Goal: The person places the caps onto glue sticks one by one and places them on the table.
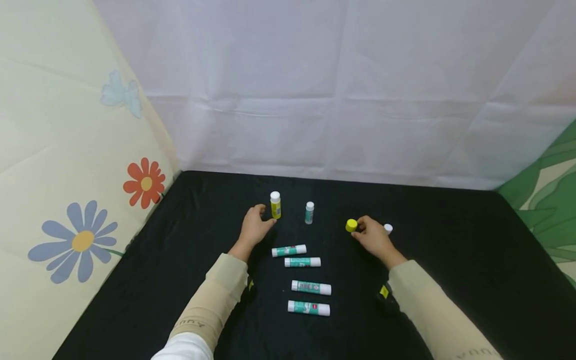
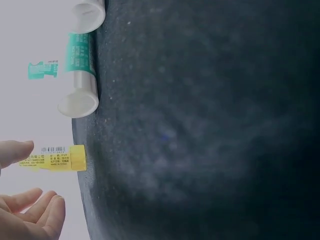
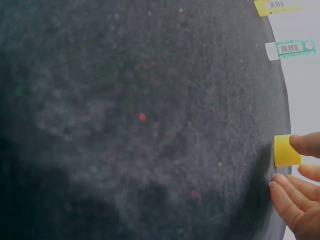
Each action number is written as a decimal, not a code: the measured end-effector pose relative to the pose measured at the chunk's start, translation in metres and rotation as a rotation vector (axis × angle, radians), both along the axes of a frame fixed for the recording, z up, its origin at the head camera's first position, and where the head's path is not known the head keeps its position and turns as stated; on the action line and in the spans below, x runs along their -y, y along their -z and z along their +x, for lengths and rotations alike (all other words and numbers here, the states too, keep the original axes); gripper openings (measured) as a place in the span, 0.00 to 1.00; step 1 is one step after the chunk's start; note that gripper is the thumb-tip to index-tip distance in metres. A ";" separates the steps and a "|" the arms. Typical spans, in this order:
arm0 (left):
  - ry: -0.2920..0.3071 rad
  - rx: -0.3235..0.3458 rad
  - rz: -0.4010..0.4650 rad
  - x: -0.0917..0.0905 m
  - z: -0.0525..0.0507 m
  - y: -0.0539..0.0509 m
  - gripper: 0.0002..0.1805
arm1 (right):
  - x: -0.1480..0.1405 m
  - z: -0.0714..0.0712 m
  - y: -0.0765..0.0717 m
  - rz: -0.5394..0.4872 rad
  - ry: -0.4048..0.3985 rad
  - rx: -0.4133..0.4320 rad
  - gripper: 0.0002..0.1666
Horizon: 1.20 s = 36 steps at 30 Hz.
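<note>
A yellow glue stick with a white top stands upright at the back of the table. My left hand is beside it, thumb and fingers spread apart and not closed round it. Right of it stands a smaller teal glue stick, also white-topped. Further right, a yellow cap rests on the cloth. My right hand is at its right side; in the right wrist view the thumb overlaps the cap and the other fingers are extended beside it. A small white cap-like piece is partly hidden behind that hand.
Several teal-and-white glue sticks lie on their sides in a column between my forearms. Black cloth covers the table. A pale curtain hangs behind the back edge, and a flower-patterned sheet along the left.
</note>
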State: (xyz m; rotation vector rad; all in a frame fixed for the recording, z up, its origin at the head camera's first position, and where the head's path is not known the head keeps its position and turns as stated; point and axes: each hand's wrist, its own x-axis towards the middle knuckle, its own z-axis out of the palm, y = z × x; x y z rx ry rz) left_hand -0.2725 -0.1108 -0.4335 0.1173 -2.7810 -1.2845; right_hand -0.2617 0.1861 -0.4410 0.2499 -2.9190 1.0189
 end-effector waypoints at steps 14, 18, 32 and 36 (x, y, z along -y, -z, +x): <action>0.039 -0.013 0.002 -0.005 -0.010 -0.001 0.27 | 0.006 -0.002 0.001 0.052 0.008 -0.015 0.19; 0.038 -0.022 0.023 -0.005 -0.013 0.000 0.26 | 0.006 -0.003 0.002 0.054 -0.011 -0.029 0.21; 0.041 -0.100 0.090 -0.004 -0.017 0.004 0.21 | 0.016 0.003 0.004 0.060 -0.021 -0.095 0.14; 0.034 -0.095 0.100 -0.004 -0.017 0.005 0.19 | 0.022 0.007 0.003 0.049 0.010 -0.115 0.10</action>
